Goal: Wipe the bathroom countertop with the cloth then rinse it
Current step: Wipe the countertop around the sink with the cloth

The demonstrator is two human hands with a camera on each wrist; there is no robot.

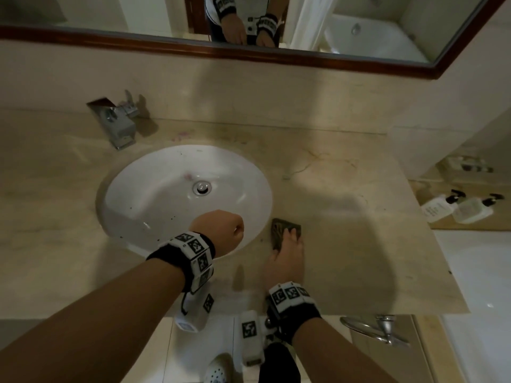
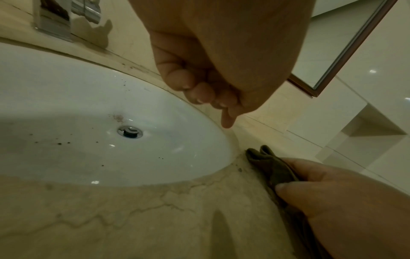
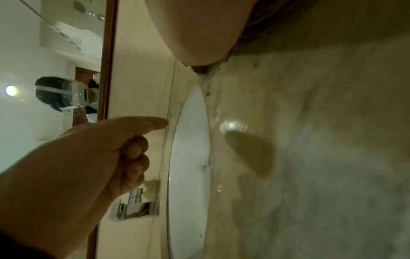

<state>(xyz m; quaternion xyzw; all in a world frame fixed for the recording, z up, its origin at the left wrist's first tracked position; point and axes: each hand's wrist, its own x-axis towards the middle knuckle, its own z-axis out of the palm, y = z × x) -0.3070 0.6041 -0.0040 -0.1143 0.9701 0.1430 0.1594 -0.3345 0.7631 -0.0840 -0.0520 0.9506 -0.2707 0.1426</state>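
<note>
A small dark brown cloth [image 1: 282, 228] lies on the beige marble countertop [image 1: 354, 239], just right of the white sink [image 1: 154, 194]. My right hand [image 1: 287, 252] rests on the cloth with its fingers stretched flat, pressing it down. In the left wrist view the folded cloth [image 2: 270, 164] pokes out from under that hand [image 2: 332, 192], and the thumb lies along the cloth's edge. My left hand [image 1: 221, 230] hovers as a fist over the sink's front right rim and holds nothing. Its curled fingers [image 2: 199, 91] show from the wrist camera.
A chrome faucet [image 1: 119, 125] stands at the back left of the sink. Dark specks dot the basin and pink stains mark the counter behind it. Two pump bottles [image 1: 459, 208] sit on a lower ledge to the right. A towel ring [image 1: 373, 330] hangs below the counter's front edge.
</note>
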